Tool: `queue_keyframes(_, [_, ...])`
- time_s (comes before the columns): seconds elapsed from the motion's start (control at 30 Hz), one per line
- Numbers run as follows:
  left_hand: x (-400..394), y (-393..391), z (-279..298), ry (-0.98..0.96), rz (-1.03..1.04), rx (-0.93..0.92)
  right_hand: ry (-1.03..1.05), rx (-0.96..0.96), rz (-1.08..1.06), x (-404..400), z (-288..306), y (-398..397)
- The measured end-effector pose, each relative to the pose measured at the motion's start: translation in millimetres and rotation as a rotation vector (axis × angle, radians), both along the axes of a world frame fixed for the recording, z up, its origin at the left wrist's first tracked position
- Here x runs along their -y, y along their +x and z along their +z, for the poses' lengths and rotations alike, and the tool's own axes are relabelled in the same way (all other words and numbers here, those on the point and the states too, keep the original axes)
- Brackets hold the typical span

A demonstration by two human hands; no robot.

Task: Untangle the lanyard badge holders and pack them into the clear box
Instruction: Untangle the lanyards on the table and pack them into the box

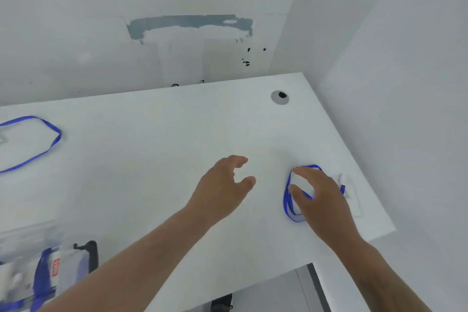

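Near the desk's (pixel 177 121) right edge, my right hand (pixel 321 197) spreads over a coiled blue lanyard (pixel 287 200), gripping nothing yet; my left hand (pixel 222 185) hovers open. Next I'd gather it toward the clear box (pixel 38 273) at lower left.

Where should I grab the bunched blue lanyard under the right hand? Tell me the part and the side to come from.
Judging from its pose, pinch the gathered blue lanyard strands on their left side, coming from above. There the loops lie stacked together and exposed on the white table, beside the right hand. The clear badge holder lies flat, offering little to grip. The left hand hovers free.
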State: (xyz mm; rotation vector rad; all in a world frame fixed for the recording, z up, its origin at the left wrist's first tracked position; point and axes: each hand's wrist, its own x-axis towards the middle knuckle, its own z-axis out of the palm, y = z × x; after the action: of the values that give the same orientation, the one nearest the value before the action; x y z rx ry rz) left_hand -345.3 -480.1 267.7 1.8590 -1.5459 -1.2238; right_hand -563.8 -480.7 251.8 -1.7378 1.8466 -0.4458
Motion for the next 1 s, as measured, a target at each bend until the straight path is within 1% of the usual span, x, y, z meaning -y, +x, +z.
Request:
queue_keyframes(0.13, [21,-50,-21,0.045,-0.097,0.026,0.016,-0.079,-0.18,15,-23,-64])
queue_keyframes(0.23, [38,-92,-34,0.078,-0.188,0.026,0.087,-0.107,-0.338,28,-43,-108])
queue_keyframes(0.37, [56,-144,-52,0.118,-0.28,0.027,0.19,-0.163,-0.43,44,-68,-139])
queue_keyframes(0.5, [66,-185,-73,0.121,-0.367,0.082,0.226,-0.179,-0.479,56,-87,-142])
queue_keyframes(0.6, [69,-208,-88,0.124,-0.392,0.099,0.228,-0.173,-0.51,64,-96,-143])
queue_keyframes(0.83, [76,-242,-111,0.107,-0.387,0.217,0.228,-0.127,-0.551,74,-104,-145])
queue_keyframes(1.0, [76,-245,-119,0.077,-0.349,0.232,0.246,-0.127,-0.537,80,-101,-139])
